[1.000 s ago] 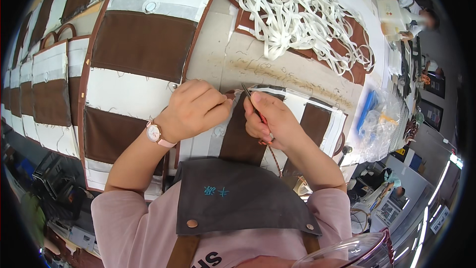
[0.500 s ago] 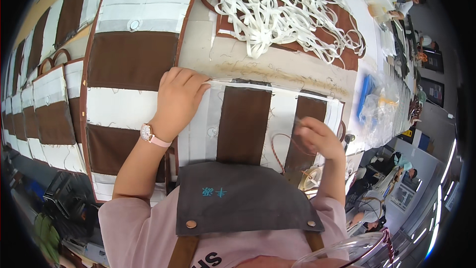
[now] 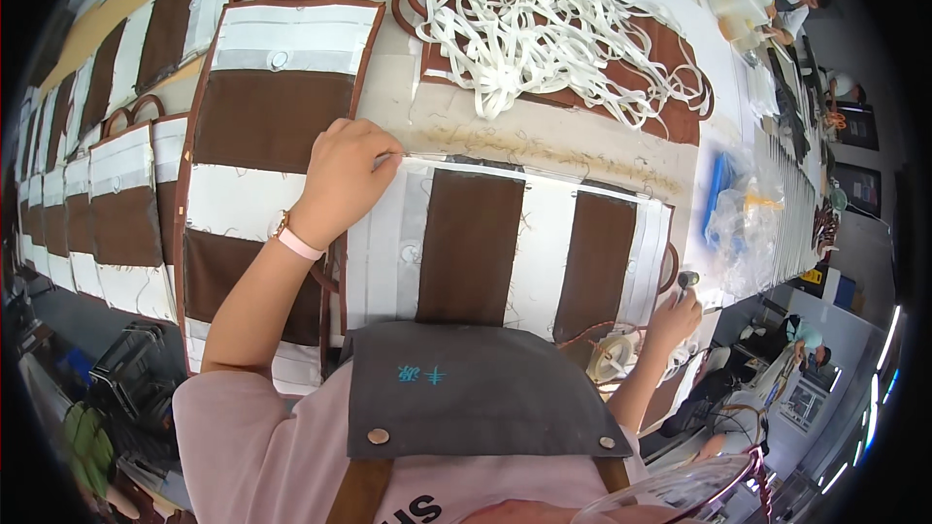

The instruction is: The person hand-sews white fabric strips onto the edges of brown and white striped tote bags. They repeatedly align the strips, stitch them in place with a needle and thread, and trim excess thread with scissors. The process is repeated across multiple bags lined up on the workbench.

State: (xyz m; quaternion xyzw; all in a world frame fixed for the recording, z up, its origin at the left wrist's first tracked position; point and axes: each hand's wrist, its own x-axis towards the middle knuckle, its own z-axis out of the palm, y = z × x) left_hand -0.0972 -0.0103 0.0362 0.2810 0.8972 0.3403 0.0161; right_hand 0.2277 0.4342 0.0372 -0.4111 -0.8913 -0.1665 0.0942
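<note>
The left forearm point(image 3: 260, 306) slanted up from a bent elbow to a left hand point(image 3: 347, 171) pinching at its fingertips, while the right forearm point(image 3: 641, 388) carried a lower right hand point(image 3: 673, 324), fingers curled.

Worktop point(image 3: 393, 82): striped panel point(image 3: 469, 245), brown and white; white strip point(image 3: 555, 180) along upper edge, left end at left hand point(image 3: 348, 167); right hand point(image 3: 672, 318) touching round-headed tool point(image 3: 688, 280).

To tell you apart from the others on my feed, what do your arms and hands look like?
The left hand and right hand are bare, without gloves. Short, pale pink fabric sleeves leave the forearms uncovered. A watch with a pale pink strap circles the left wrist; no cables or markings show on either arm.
</note>
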